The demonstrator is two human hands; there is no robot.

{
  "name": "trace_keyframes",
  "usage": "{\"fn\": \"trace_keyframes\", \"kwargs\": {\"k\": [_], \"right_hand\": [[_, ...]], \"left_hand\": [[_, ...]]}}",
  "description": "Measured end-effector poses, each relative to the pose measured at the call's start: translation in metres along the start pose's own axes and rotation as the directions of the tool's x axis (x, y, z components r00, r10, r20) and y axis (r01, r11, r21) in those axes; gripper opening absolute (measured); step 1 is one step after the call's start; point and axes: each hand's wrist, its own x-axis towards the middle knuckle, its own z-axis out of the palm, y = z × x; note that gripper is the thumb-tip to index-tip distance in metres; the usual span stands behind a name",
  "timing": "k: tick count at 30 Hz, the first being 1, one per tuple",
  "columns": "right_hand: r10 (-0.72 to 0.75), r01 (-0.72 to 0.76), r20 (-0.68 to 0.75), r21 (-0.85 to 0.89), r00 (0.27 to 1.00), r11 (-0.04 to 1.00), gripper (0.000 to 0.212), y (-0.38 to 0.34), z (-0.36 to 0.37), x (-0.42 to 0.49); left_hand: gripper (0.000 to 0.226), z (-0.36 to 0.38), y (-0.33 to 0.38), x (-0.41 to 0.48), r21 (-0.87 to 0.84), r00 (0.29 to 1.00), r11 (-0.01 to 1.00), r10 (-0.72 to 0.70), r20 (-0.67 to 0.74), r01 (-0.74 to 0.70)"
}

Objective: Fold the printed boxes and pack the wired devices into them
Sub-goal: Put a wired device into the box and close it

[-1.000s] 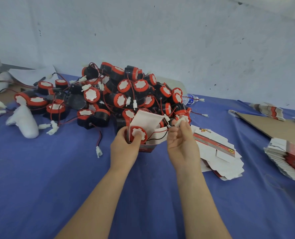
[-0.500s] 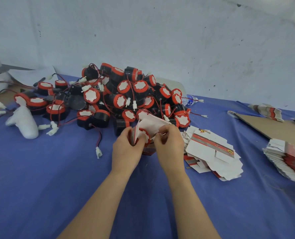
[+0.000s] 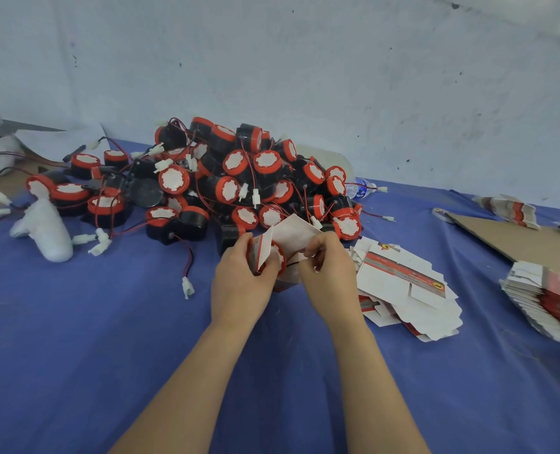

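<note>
No wording can be read anywhere. Just right of the fingers (image 3: 316,253) of the right hand (image 3: 331,280), the top flat box blank (image 3: 390,283) carries a red-and-grey band with a line of fine print and a small yellow emblem (image 3: 436,284), all too small to make out. Beyond the fingers, a water bottle (image 3: 358,189) wears a blue label, likewise illegible. The box (image 3: 291,235) gripped by the left hand (image 3: 239,280) and the right hand shows a plain white flap.

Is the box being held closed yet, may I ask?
Open: the box has white flaps raised, and the device shows between them.
</note>
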Motion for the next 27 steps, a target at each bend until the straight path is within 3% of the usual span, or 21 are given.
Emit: {"fn": "trace_keyframes", "kwargs": {"k": [5,9,14,18,23,27], "right_hand": [[-0.023,0.024,-0.005,0.047,1.0,0.999,0.034,-0.003,0.014,-0.005],[0.006,-0.004,-0.039,0.055,0.999,0.998,0.034,-0.001,0.017,-0.005],[-0.052,0.05,-0.041,-0.06,0.998,0.997,0.011,0.0,0.018,-0.004],[0.016,-0.014,-0.154,0.01,0.988,1.0,0.017,0.003,0.015,-0.002],[0.216,-0.19,-0.244,0.127,0.945,0.973,0.026,0.009,0.013,0.003],[0.211,-0.195,-0.268,0.086,0.94,0.977,0.017,0.012,0.013,0.002]], "left_hand": [[0.021,0.001,0.0,0.002,-0.095,0.999,0.995,-0.04,-0.014,0.038],[0.033,0.0,0.002,0.002,-0.154,0.996,0.986,-0.077,-0.04,0.069],[0.023,-0.001,-0.001,0.003,-0.199,0.993,0.975,-0.107,-0.054,0.094],[0.037,0.0,0.0,0.002,-0.174,0.995,0.982,-0.086,-0.058,0.075],[0.047,0.001,0.001,0.0,-0.14,0.996,0.989,-0.05,-0.068,0.04],[0.051,0.002,0.0,0.001,-0.14,0.996,0.989,-0.047,-0.072,0.036]]}}
